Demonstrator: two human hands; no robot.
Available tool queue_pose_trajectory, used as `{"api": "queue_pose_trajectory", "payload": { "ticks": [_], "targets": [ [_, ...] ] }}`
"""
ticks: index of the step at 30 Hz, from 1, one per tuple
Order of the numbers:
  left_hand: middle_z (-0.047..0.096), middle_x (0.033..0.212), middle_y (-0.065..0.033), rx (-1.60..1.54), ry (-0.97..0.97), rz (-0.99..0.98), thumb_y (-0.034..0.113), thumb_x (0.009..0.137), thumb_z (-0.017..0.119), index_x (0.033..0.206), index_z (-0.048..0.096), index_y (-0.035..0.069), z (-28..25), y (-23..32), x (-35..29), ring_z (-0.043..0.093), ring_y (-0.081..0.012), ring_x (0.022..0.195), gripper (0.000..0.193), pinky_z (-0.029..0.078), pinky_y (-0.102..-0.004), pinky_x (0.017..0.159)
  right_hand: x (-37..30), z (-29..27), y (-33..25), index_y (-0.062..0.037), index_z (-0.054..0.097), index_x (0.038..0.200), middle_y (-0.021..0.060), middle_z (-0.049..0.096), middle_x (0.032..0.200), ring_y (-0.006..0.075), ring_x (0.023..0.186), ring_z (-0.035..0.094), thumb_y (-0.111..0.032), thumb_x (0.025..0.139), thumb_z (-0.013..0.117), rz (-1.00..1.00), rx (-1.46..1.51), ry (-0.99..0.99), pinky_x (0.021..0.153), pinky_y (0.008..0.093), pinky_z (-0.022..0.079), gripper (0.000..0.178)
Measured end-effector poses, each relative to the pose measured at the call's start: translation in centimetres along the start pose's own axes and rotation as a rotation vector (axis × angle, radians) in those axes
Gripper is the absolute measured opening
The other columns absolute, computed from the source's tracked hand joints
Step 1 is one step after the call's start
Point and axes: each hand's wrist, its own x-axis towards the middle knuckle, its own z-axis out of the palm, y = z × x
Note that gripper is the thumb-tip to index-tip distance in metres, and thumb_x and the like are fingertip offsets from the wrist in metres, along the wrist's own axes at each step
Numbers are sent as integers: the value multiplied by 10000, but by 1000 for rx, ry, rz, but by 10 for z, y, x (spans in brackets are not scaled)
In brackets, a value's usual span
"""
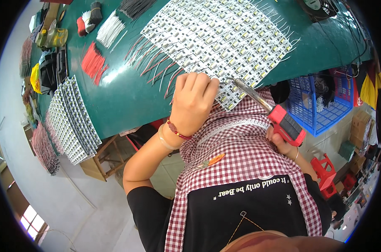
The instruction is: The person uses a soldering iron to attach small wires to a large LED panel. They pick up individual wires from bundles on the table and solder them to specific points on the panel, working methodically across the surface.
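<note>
My left hand (194,94) is closed, its fingers curled down at the near edge of a large panel of small white circuit boards (215,38). What its fingertips pinch is hidden beneath them. In my right hand (283,145) is a soldering iron (286,124) with a red and black handle. The iron's metal tip lies over the panel's near corner, just right of my left fingers. Rows of yellowish components cover the panel. Red and white wires (157,69) stick out from its left side, and thin pale wires fringe its right side.
On the green table (131,101) lie bundles of red wires (93,63), white wires (110,29) and black wires (136,6). More board panels (75,122) sit at the left edge. A blue crate (321,103) and red stool (324,174) stand at right.
</note>
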Motion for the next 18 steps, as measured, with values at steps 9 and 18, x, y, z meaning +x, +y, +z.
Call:
{"api": "queue_pose_trajectory", "payload": {
  "ticks": [9, 18],
  "targets": [
    [498, 794, -74, -96, -138, -15, 26, 727, 623, 873, 664, 100, 1, -3, 6, 502, -274, 798, 169, 374, -394, 720, 17, 7, -8, -61, 613, 854, 23, 588, 695, 144, 587, 573, -229, 738, 738, -82, -91, 129, 535, 290, 456, 239],
    [521, 848, -85, 111, -235, 63, 45, 763, 567, 895, 630, 47, -6, 8, 20, 506, -262, 862, 146, 392, -399, 776, 32, 7, -16, -8, 639, 1006, 34, 623, 731, 115, 601, 558, -150, 774, 766, -256, -8, 218, 580, 264, 450, 301]
  ]
}}
